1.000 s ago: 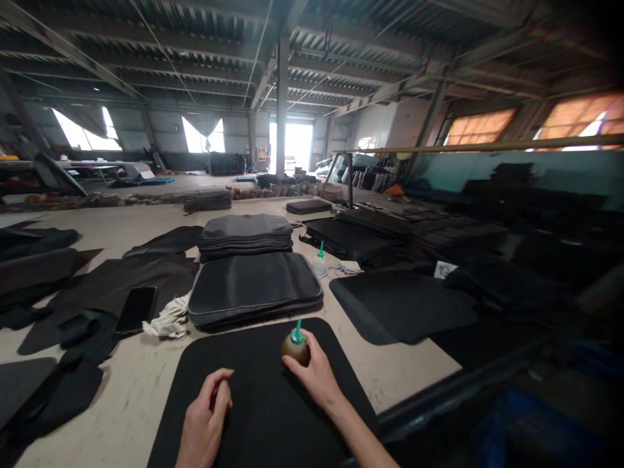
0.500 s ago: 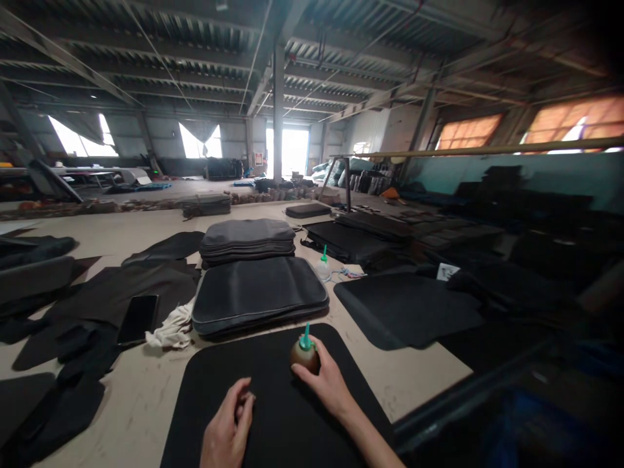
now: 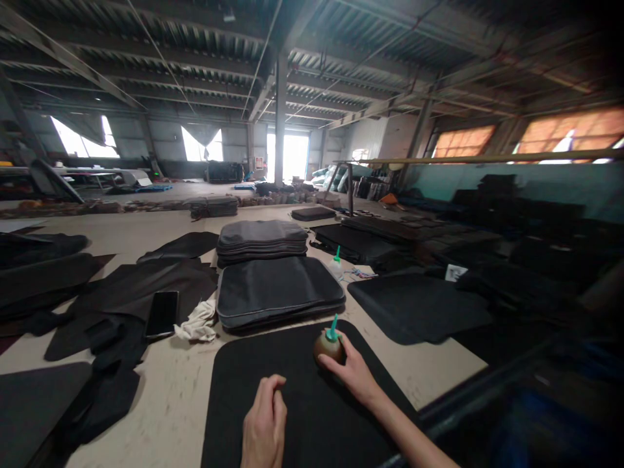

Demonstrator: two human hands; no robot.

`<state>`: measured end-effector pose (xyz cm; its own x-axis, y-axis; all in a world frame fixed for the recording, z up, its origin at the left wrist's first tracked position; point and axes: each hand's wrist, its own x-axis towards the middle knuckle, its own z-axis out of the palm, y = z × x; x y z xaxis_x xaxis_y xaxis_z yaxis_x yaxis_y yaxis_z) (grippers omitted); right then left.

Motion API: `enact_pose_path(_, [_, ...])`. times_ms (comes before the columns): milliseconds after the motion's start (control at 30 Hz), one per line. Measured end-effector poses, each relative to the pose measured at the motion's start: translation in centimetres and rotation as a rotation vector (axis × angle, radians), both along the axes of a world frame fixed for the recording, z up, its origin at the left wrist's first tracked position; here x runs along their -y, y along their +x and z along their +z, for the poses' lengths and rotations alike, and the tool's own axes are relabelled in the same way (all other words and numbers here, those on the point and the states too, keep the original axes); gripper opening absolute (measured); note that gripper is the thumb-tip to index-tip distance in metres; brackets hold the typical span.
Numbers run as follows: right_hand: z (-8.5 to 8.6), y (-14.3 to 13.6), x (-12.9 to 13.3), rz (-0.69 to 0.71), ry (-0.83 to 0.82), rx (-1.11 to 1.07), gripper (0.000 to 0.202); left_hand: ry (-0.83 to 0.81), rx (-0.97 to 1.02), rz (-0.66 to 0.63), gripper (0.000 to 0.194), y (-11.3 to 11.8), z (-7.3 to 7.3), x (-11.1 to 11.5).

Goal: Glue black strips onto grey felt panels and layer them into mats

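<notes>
My right hand [image 3: 351, 370] is wrapped round the side of a small round squeeze bottle [image 3: 327, 351] with brown contents and a pointed green nozzle. The bottle is upright, over the far part of a black rounded panel [image 3: 273, 351]. My left hand [image 3: 266, 416] hangs over the near part of that panel, apart from the bottle. Its fingers are curled in, and whatever lies inside them, if anything, is hidden. Just beyond the panel lies a stack of black rounded pieces with a pale stitched edge [image 3: 277, 289].
A phone [image 3: 162, 313] and a crumpled white cloth [image 3: 197, 322] lie to the left, beside loose dark material [image 3: 121, 292]. Another green-tipped bottle [image 3: 336, 265] stands behind the stack. A dark panel [image 3: 419, 302] is at right, and more stacked pieces [image 3: 263, 237] lie farther back.
The view has swung a little left, so the things on the table appear farther right. My left hand has turned, its fingers more closed. The right hand keeps hold of the squeeze bottle.
</notes>
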<state>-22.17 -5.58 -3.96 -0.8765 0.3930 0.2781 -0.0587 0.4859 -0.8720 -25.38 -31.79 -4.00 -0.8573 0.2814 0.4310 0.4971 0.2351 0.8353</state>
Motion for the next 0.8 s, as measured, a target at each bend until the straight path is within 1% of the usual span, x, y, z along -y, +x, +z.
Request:
enact_pose_path(133, [0.0, -0.1, 0.1, -0.002, -0.005, 0.009, 0.067, -0.024, 0.015, 0.001, 0.027, 0.2, 0.2, 0.3])
enact_pose_path(333, [0.0, -0.3, -0.1, 0.001, -0.005, -0.013, 0.065, -0.017, 0.034, -0.016, 0.025, 0.3, 0.4, 0.3])
enact_pose_path(467, [0.2, -0.3, -0.1, 0.012, -0.002, -0.023, 0.065, -0.051, 0.064, -0.055, 0.025, 0.2, 1.0, 0.5])
enact_pose_path(600, [0.9, 0.0, 0.3, 0.015, -0.001, -0.013, 0.063, -0.071, 0.068, -0.09, 0.027, 0.3, 1.6, 0.6])
enact_pose_path(700, [1.2, 0.2, 0.5, 0.009, 0.012, -0.029, 0.06, -0.074, 0.069, -0.089, 0.029, 0.3, 1.6, 0.4])
enact_pose_path(800, [1.2, 0.2, 0.5, 0.005, 0.036, -0.041, 0.058, -0.038, 0.048, -0.058, 0.035, 0.2, 1.4, 0.2])
